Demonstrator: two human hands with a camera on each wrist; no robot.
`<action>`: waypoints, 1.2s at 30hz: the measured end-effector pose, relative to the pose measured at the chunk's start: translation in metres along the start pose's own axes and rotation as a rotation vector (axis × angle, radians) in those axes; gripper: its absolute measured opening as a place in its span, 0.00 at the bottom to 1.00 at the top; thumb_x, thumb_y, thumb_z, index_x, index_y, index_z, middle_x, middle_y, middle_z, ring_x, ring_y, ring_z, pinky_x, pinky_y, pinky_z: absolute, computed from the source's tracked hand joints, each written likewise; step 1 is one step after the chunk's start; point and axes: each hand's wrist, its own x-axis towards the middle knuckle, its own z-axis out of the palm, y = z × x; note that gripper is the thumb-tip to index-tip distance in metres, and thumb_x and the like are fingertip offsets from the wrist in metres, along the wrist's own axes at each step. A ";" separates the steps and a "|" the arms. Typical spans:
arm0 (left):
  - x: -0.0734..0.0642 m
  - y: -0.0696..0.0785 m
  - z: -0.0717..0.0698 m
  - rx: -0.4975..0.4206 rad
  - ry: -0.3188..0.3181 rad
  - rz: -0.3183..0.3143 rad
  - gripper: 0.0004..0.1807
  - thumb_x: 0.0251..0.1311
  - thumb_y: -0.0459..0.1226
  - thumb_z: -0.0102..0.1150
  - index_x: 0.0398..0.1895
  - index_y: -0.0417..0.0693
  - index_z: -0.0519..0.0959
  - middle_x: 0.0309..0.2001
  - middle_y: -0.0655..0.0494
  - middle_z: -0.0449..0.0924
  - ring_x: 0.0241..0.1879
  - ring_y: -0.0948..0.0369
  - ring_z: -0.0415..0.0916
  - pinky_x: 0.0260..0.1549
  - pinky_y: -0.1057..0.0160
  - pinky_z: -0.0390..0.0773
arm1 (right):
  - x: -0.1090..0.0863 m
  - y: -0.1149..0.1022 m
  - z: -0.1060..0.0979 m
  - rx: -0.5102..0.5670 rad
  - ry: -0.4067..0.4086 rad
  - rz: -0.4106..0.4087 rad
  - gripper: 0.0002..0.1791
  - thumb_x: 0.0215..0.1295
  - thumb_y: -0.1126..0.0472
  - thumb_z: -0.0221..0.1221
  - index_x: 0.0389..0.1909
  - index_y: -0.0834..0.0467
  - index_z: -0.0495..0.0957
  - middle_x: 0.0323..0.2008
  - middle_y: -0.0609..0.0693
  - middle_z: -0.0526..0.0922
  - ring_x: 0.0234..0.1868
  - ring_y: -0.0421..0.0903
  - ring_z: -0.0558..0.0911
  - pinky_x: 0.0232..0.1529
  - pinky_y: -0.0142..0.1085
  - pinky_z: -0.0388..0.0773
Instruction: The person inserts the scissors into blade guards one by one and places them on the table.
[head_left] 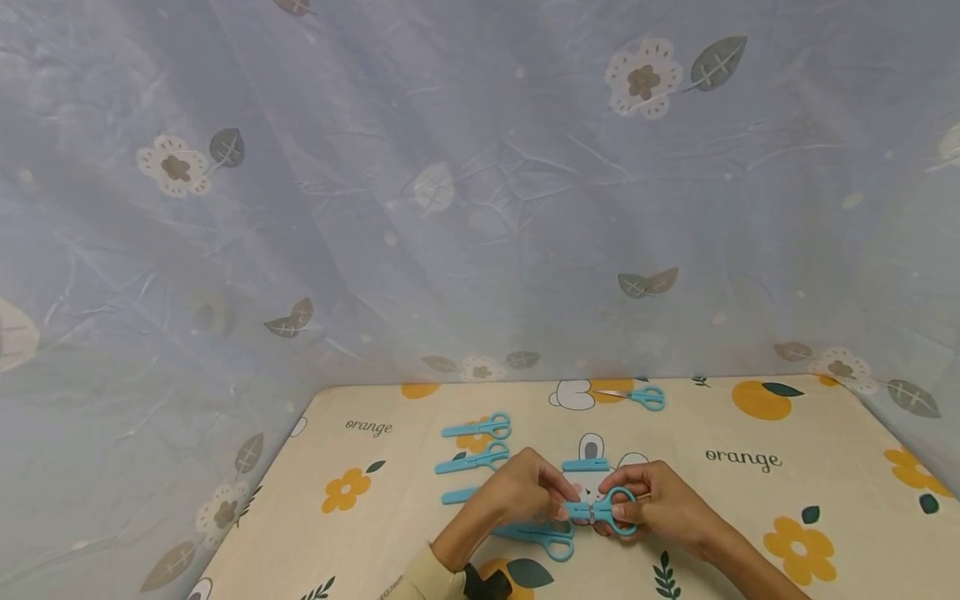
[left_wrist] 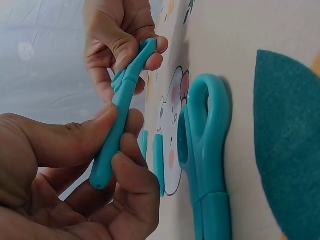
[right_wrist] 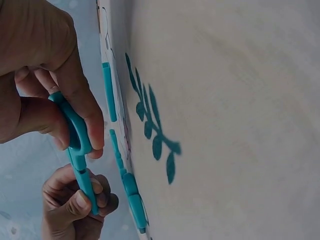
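Turquoise scissors (head_left: 621,510) are held over the table between both hands, their blades inside a matching blade cover (left_wrist: 111,135). My left hand (head_left: 525,487) pinches the cover between thumb and fingers. At the handle end, my right hand (head_left: 654,500) grips the finger loops, as the right wrist view also shows. How far the blades sit in the cover is hard to tell. Just beyond the hands lies a loose blade cover (head_left: 585,465). Under my left wrist rests a covered pair of scissors (head_left: 557,543), partly hidden by the arm.
Left of the hands lie more covered scissors, an upper pair (head_left: 480,427) and one (head_left: 474,460) below it. Another turquoise cover (head_left: 459,496) is partly behind my left hand. Scissors with bare blades (head_left: 647,397) lie near the back edge of the patterned tablecloth (head_left: 420,533).
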 end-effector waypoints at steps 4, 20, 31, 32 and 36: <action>0.000 -0.001 0.002 0.021 0.008 0.037 0.12 0.50 0.18 0.75 0.32 0.41 0.93 0.25 0.57 0.86 0.27 0.65 0.79 0.26 0.69 0.76 | 0.000 0.000 0.000 0.003 0.000 0.026 0.16 0.71 0.70 0.65 0.55 0.74 0.81 0.29 0.48 0.86 0.31 0.38 0.83 0.30 0.30 0.83; 0.001 -0.003 0.005 -0.044 0.027 0.024 0.13 0.49 0.16 0.73 0.33 0.39 0.93 0.25 0.56 0.86 0.27 0.64 0.77 0.24 0.68 0.75 | -0.003 -0.008 0.007 -0.103 0.077 0.008 0.15 0.67 0.72 0.66 0.53 0.71 0.83 0.31 0.49 0.82 0.30 0.39 0.80 0.29 0.32 0.82; -0.001 0.001 0.009 0.073 0.061 0.091 0.11 0.47 0.18 0.77 0.30 0.41 0.93 0.32 0.58 0.92 0.26 0.68 0.78 0.26 0.70 0.76 | -0.002 -0.004 0.004 0.085 -0.014 0.042 0.16 0.70 0.72 0.65 0.55 0.77 0.79 0.32 0.52 0.90 0.35 0.44 0.90 0.32 0.33 0.87; -0.001 0.001 0.010 0.072 0.064 0.090 0.12 0.47 0.18 0.77 0.30 0.41 0.93 0.32 0.58 0.92 0.26 0.68 0.78 0.26 0.70 0.76 | -0.002 -0.004 0.004 0.077 -0.006 0.040 0.16 0.70 0.72 0.65 0.55 0.77 0.80 0.32 0.52 0.90 0.34 0.44 0.90 0.32 0.33 0.87; 0.000 0.000 0.010 0.032 0.071 0.064 0.12 0.47 0.18 0.76 0.31 0.40 0.93 0.33 0.56 0.92 0.27 0.67 0.79 0.26 0.70 0.77 | -0.003 -0.006 0.009 -0.058 0.079 0.027 0.14 0.67 0.72 0.67 0.51 0.72 0.84 0.29 0.48 0.86 0.31 0.40 0.82 0.31 0.31 0.81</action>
